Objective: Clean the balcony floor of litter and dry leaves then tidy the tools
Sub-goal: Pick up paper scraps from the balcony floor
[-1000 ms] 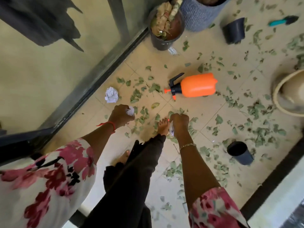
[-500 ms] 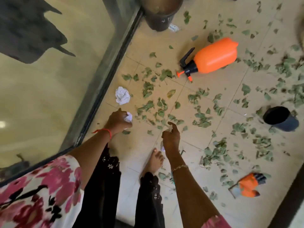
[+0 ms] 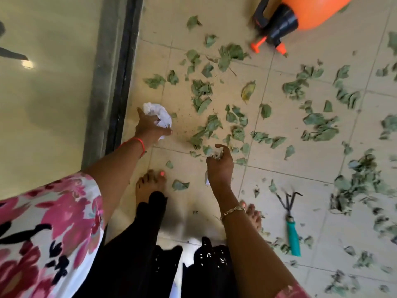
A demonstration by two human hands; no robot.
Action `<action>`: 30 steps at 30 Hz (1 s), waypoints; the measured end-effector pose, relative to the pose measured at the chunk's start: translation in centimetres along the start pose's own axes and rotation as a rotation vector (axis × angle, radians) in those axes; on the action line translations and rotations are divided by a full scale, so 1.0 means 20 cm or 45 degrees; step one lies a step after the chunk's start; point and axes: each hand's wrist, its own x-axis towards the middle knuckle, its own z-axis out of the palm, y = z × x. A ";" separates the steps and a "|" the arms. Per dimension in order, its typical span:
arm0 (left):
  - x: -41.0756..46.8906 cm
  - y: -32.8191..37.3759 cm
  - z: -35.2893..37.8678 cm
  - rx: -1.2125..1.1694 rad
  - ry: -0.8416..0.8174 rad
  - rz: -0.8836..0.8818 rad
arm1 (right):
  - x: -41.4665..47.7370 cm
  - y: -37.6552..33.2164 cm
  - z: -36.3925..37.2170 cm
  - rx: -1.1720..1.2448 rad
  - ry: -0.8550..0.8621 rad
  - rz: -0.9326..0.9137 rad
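Dry green leaves (image 3: 214, 125) lie scattered across the beige tiled floor (image 3: 290, 160). My left hand (image 3: 150, 127) is low by the door frame, its fingers closing round a crumpled white paper ball (image 3: 159, 114); another white scrap shows under the palm. My right hand (image 3: 220, 166) hangs above the floor, fingers curled round bits of leaf and white paper. An orange spray bottle (image 3: 305, 11) with a black pump lies on its side at the top right. A small hand rake (image 3: 291, 220) with a teal handle lies on the tiles to the right of my foot.
A dark metal door frame (image 3: 113, 72) and glass panel (image 3: 47, 82) run along the left side. My bare feet (image 3: 150, 186) stand on the tiles below the hands. Thicker leaf litter (image 3: 354, 186) covers the right part of the floor.
The view has dropped closer to the floor. My left hand has reached forward onto the crumpled paper ball that lay free by the frame. The hand rake has come into view.
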 end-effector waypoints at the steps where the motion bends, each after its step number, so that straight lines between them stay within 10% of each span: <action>1: 0.02 0.00 0.01 -0.046 0.049 -0.033 | 0.01 0.02 0.02 0.006 0.005 -0.003; 10: -0.27 0.22 -0.02 -0.168 0.072 -0.050 | -0.16 -0.12 -0.13 0.144 0.023 0.071; 24: -1.50 1.36 -0.60 -0.271 -0.829 0.134 | -1.10 -1.04 -1.09 0.446 -0.722 -0.061; 30: -2.32 2.01 -0.94 -0.184 -1.058 0.503 | -1.83 -1.47 -1.50 0.550 -0.236 -0.320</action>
